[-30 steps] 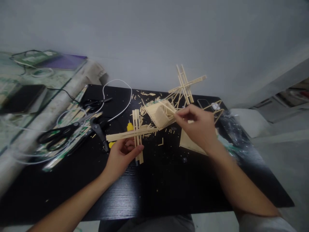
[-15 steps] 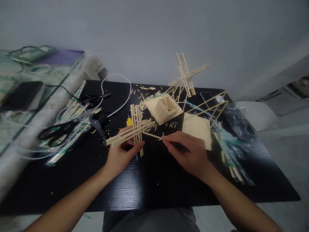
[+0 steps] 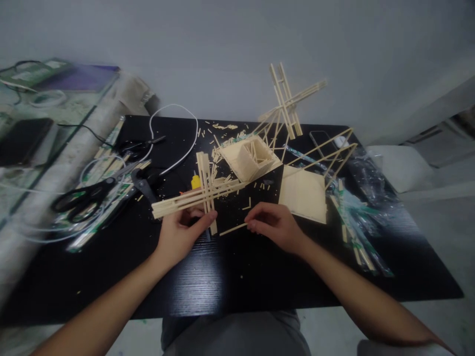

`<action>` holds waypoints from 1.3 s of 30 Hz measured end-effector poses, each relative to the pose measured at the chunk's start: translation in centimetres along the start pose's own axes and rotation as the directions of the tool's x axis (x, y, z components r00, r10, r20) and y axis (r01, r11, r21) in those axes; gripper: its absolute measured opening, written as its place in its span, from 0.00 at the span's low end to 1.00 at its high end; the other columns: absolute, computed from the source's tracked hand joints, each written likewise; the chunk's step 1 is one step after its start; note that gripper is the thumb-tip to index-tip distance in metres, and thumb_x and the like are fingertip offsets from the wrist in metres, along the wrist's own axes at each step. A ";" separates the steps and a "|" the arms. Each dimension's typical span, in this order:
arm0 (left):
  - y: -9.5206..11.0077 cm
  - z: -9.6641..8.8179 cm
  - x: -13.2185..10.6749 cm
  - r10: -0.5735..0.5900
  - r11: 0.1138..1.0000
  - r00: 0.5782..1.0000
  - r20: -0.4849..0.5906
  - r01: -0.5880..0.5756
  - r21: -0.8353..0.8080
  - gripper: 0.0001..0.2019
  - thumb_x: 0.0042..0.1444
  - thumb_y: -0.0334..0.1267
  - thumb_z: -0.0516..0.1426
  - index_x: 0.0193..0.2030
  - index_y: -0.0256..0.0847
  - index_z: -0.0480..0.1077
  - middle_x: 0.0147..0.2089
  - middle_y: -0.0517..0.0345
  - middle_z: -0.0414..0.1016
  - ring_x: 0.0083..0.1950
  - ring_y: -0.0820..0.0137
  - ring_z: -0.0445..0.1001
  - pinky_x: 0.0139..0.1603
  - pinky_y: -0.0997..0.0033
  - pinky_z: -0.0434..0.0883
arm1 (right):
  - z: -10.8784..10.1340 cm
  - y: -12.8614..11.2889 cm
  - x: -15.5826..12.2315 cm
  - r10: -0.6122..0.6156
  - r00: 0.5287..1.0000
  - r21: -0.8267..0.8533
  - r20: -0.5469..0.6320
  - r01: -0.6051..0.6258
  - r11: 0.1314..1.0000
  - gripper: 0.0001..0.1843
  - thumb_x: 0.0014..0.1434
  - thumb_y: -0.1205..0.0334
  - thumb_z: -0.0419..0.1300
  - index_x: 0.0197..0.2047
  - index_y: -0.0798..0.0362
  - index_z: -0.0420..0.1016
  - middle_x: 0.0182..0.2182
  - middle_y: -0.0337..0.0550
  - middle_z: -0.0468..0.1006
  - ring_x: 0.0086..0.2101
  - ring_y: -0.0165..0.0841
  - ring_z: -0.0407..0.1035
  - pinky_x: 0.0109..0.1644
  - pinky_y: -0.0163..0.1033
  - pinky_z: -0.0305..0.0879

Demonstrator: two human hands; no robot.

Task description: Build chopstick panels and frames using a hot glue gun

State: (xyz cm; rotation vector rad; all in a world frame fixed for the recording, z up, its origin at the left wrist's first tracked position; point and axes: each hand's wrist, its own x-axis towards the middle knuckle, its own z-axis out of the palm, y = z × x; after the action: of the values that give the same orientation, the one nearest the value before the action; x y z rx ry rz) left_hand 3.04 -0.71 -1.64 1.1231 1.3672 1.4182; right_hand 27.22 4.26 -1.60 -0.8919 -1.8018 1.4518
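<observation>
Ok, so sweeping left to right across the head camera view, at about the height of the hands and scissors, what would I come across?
Black-handled scissors → left hand → thin wooden stick → right hand → bagged sticks.

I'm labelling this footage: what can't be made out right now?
All in the head view:
- Thin stick: held end hidden in the right hand.
- Yellow object: lower part hidden behind the left hand and its crossed sticks.
- Green object: markings too blurred to read.
- Right sleeve: cut off by the bottom edge.
</observation>
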 end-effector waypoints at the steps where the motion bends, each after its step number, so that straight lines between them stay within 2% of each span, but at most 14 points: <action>1: 0.1 -0.1 0.1 -0.013 1.000 1.000 0.023 0.013 -0.007 0.19 0.48 0.42 0.73 0.45 0.39 0.78 0.36 0.56 0.81 0.32 0.71 0.76 0.33 0.72 0.76 | 0.1 0.5 0.0 0.022 0.999 0.022 0.023 -0.023 1.000 0.04 0.62 0.61 0.65 0.37 0.51 0.80 0.30 0.39 0.83 0.29 0.31 0.76 0.32 0.35 0.72; 3: 0.3 -0.2 0.3 -0.020 1.000 0.999 0.039 0.020 -0.001 0.16 0.49 0.43 0.72 0.41 0.38 0.79 0.33 0.56 0.80 0.32 0.71 0.75 0.31 0.73 0.74 | 0.1 1.2 0.1 0.013 0.999 -0.043 0.039 -0.011 0.999 0.04 0.62 0.62 0.65 0.37 0.51 0.80 0.30 0.40 0.83 0.30 0.31 0.76 0.34 0.35 0.71; 5: 0.4 -0.4 0.4 -0.021 1.000 0.999 0.027 0.021 0.011 0.14 0.49 0.42 0.72 0.40 0.38 0.79 0.32 0.56 0.80 0.31 0.72 0.74 0.30 0.74 0.71 | -0.2 1.5 0.1 -0.046 0.998 -0.161 0.037 0.052 0.986 0.04 0.63 0.63 0.63 0.37 0.52 0.80 0.31 0.40 0.83 0.30 0.30 0.75 0.34 0.35 0.71; 10: 0.4 -0.5 0.4 -0.033 0.999 0.999 0.006 0.033 0.011 0.15 0.47 0.42 0.73 0.40 0.38 0.80 0.33 0.57 0.80 0.31 0.72 0.73 0.31 0.74 0.71 | -0.8 1.9 -0.1 -0.184 0.980 -0.384 0.081 0.201 0.901 0.04 0.62 0.68 0.60 0.37 0.51 0.77 0.27 0.36 0.78 0.24 0.28 0.69 0.29 0.33 0.65; 14: 0.3 -0.4 0.4 -0.033 0.999 0.999 -0.001 0.033 0.007 0.15 0.48 0.42 0.73 0.40 0.38 0.80 0.34 0.56 0.80 0.32 0.71 0.74 0.32 0.73 0.71 | -0.5 2.4 -0.2 -0.224 0.963 -0.438 0.147 0.267 0.859 0.05 0.59 0.69 0.61 0.37 0.50 0.76 0.30 0.39 0.79 0.29 0.31 0.70 0.35 0.37 0.67; 20: 0.3 -0.4 0.4 -0.009 1.000 1.000 0.010 0.009 0.026 0.14 0.49 0.41 0.72 0.41 0.39 0.80 0.34 0.57 0.81 0.31 0.72 0.74 0.32 0.73 0.71 | -0.2 2.7 0.0 -0.310 0.902 -0.571 0.300 0.430 0.700 0.07 0.66 0.68 0.58 0.39 0.49 0.78 0.32 0.43 0.80 0.33 0.36 0.72 0.40 0.42 0.71; 23: 0.2 -0.4 0.4 -0.008 0.999 1.000 0.018 0.007 0.032 0.13 0.50 0.41 0.71 0.40 0.39 0.80 0.33 0.57 0.81 0.30 0.73 0.74 0.31 0.74 0.71 | -0.2 2.9 0.1 -0.345 0.885 -0.574 0.314 0.466 0.674 0.08 0.67 0.68 0.58 0.40 0.52 0.78 0.33 0.46 0.82 0.34 0.38 0.73 0.41 0.44 0.73; 26: 0.3 -0.4 0.4 -0.015 0.999 0.999 0.033 0.013 0.036 0.12 0.50 0.40 0.72 0.40 0.39 0.80 0.34 0.57 0.81 0.31 0.73 0.74 0.31 0.74 0.71 | 0.0 2.9 0.1 -0.349 0.895 -0.556 0.277 0.445 0.702 0.06 0.67 0.67 0.59 0.40 0.51 0.78 0.34 0.46 0.82 0.36 0.38 0.74 0.42 0.44 0.73; 30: 0.4 -0.4 0.2 -0.058 0.998 0.994 0.097 0.054 0.041 0.15 0.48 0.42 0.73 0.40 0.39 0.81 0.34 0.56 0.81 0.31 0.71 0.75 0.32 0.72 0.73 | 0.0 2.4 -0.2 -0.310 0.949 -0.519 0.066 0.297 0.801 0.01 0.65 0.64 0.63 0.41 0.49 0.75 0.34 0.42 0.79 0.35 0.36 0.73 0.40 0.42 0.71; 34: 0.4 -0.4 -0.2 -0.069 0.997 0.976 0.208 0.058 0.057 0.13 0.48 0.41 0.73 0.39 0.39 0.81 0.32 0.56 0.81 0.29 0.71 0.74 0.32 0.71 0.75 | -0.4 1.6 -0.4 -0.282 0.952 -0.410 -0.116 0.213 0.887 0.15 0.62 0.57 0.68 0.50 0.50 0.72 0.40 0.44 0.79 0.36 0.35 0.73 0.40 0.42 0.70; 37: 0.0 -0.5 -0.6 -0.014 0.996 0.959 0.283 -0.012 0.089 0.08 0.52 0.39 0.70 0.36 0.40 0.80 0.32 0.56 0.81 0.30 0.70 0.77 0.32 0.72 0.77 | -0.4 1.4 -0.6 -0.245 0.962 -0.230 -0.123 0.213 0.950 0.26 0.62 0.55 0.70 0.60 0.50 0.70 0.49 0.49 0.79 0.44 0.38 0.75 0.47 0.43 0.73; 39: -0.3 -0.6 -0.7 0.057 0.984 0.936 0.347 -0.111 0.137 0.06 0.55 0.38 0.69 0.33 0.40 0.78 0.37 0.53 0.84 0.37 0.67 0.81 0.40 0.69 0.80 | -0.1 1.4 -0.6 -0.204 0.976 -0.124 -0.079 0.194 0.973 0.27 0.62 0.54 0.71 0.61 0.50 0.71 0.52 0.50 0.80 0.47 0.39 0.76 0.50 0.44 0.74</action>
State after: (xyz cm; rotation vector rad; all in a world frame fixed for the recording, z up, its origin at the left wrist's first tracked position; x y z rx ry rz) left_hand 2.59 -1.52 -1.97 1.4693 1.2039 1.1221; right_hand 27.78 3.97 -3.00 -0.7953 -1.8638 1.1728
